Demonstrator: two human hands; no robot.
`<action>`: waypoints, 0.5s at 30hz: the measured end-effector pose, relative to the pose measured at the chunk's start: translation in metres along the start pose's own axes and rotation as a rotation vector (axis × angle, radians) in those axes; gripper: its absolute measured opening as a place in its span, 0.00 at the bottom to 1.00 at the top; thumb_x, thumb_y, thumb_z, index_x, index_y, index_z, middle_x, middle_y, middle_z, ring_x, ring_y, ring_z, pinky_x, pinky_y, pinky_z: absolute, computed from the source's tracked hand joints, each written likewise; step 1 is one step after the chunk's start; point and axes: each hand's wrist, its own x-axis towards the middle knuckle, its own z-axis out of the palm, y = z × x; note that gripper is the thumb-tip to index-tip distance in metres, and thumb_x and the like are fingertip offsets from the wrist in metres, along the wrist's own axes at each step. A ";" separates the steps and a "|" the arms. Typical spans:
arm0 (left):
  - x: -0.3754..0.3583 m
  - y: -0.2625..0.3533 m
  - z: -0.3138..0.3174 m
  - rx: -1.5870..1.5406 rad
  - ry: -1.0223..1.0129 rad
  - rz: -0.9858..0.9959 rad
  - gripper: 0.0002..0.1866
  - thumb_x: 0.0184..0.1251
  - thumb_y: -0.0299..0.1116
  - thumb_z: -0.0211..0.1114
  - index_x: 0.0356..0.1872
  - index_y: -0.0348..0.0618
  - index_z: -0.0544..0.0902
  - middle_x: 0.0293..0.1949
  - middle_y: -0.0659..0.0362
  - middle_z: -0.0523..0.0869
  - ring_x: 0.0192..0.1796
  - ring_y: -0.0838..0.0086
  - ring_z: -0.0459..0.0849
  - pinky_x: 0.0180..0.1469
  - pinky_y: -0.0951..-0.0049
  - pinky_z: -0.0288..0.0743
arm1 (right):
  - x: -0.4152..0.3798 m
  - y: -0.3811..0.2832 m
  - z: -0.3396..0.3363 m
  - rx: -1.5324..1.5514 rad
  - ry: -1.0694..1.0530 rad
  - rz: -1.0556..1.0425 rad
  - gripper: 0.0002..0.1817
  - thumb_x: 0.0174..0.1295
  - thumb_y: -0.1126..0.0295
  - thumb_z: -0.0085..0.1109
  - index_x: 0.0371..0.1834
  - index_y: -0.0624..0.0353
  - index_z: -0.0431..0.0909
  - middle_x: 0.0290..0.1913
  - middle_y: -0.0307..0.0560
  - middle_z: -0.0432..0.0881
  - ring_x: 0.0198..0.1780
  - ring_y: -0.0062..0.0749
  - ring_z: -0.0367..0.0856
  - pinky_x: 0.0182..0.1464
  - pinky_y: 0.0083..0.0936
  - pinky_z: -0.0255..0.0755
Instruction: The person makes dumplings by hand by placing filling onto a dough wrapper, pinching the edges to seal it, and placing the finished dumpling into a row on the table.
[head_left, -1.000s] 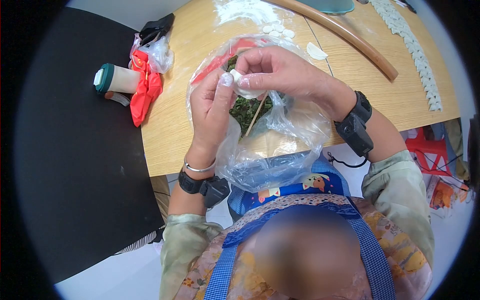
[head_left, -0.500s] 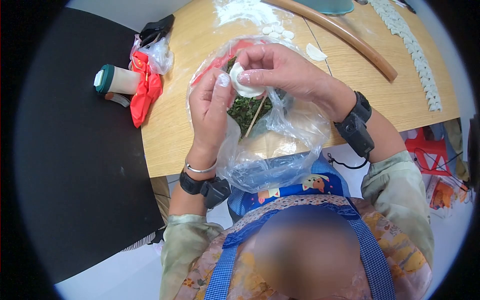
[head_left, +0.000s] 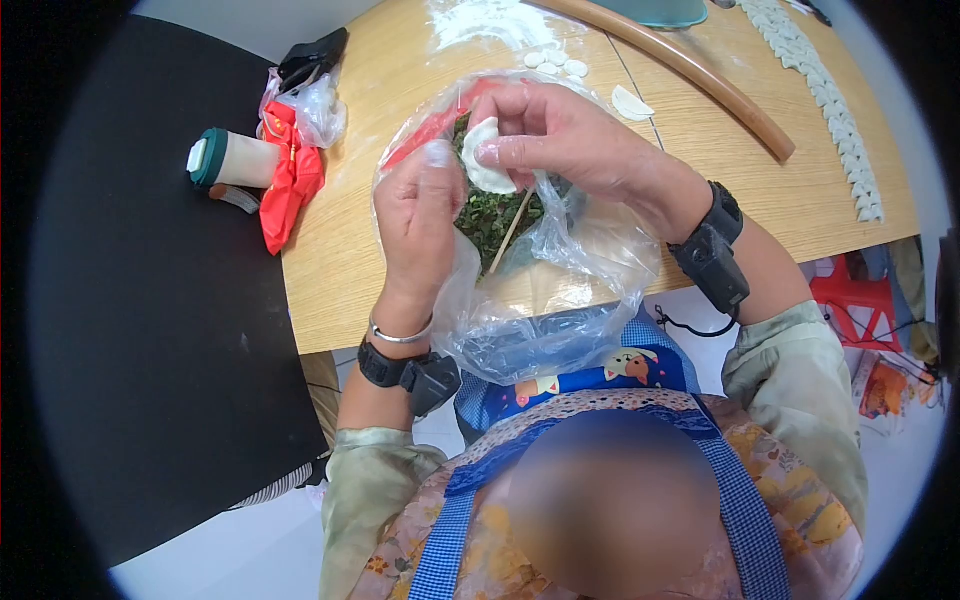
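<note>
In the head view, the right hand (head_left: 560, 135) holds a white dumpling (head_left: 487, 160) between thumb and fingers, pinching its folded edge. The dumpling is above a clear plastic bag (head_left: 560, 250) that lies open on the table (head_left: 340, 260). Inside the bag there is a bowl of chopped green filling (head_left: 490, 215), and a thin wooden stick (head_left: 510, 232) stands in the filling, leaning to the right. The left hand (head_left: 420, 215) is just beside the dumpling, on its left side; its fingers are curled and the thumb tip, white with flour, comes close to the dumpling edge. I cannot tell if the left hand really touches the dumpling or grips anything.

Both wrists carry a black band with a small device, and the left wrist has also a thin silver bracelet (head_left: 398, 336).

At the left edge of the table lie a bottle with a green cap (head_left: 225, 158), a red bag (head_left: 290, 175) and a small crumpled clear bag. Farther away on the table there are a patch of flour (head_left: 490, 20), some small dough pieces (head_left: 558, 63), one flat wrapper (head_left: 632, 102), a long wooden rolling pin (head_left: 700, 75) and a row of finished dumplings (head_left: 835, 110) along the right side.
</note>
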 end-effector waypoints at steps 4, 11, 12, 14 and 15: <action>-0.002 -0.002 0.006 -0.015 0.031 -0.017 0.12 0.75 0.33 0.54 0.29 0.40 0.75 0.25 0.68 0.73 0.30 0.87 0.67 0.33 0.84 0.62 | 0.003 0.005 -0.003 -0.003 0.013 -0.006 0.09 0.63 0.65 0.63 0.40 0.55 0.77 0.30 0.31 0.77 0.31 0.12 0.74 0.32 0.13 0.69; -0.001 -0.001 0.013 0.125 0.039 0.022 0.11 0.75 0.32 0.54 0.30 0.39 0.75 0.25 0.68 0.73 0.30 0.86 0.67 0.33 0.83 0.62 | 0.001 0.004 -0.001 0.003 0.022 0.008 0.09 0.62 0.66 0.63 0.42 0.56 0.77 0.31 0.33 0.78 0.31 0.14 0.75 0.33 0.13 0.70; -0.001 -0.001 0.015 0.138 0.045 0.041 0.12 0.75 0.32 0.54 0.30 0.39 0.75 0.25 0.68 0.73 0.30 0.86 0.67 0.33 0.83 0.61 | 0.001 0.003 -0.001 -0.006 0.026 0.005 0.09 0.62 0.66 0.63 0.42 0.56 0.76 0.32 0.33 0.78 0.31 0.14 0.75 0.33 0.13 0.70; -0.001 0.000 0.015 0.151 0.051 0.060 0.12 0.75 0.33 0.54 0.30 0.40 0.75 0.25 0.68 0.73 0.30 0.86 0.67 0.32 0.84 0.61 | 0.001 0.003 -0.001 -0.002 0.017 -0.008 0.09 0.62 0.67 0.63 0.42 0.56 0.76 0.33 0.33 0.78 0.31 0.14 0.75 0.33 0.13 0.71; -0.001 0.001 0.013 0.166 0.042 0.010 0.12 0.75 0.33 0.54 0.30 0.40 0.75 0.25 0.68 0.73 0.30 0.86 0.67 0.32 0.83 0.61 | 0.001 0.003 0.000 0.001 0.008 -0.022 0.09 0.62 0.67 0.63 0.42 0.56 0.75 0.33 0.34 0.78 0.31 0.14 0.76 0.33 0.13 0.71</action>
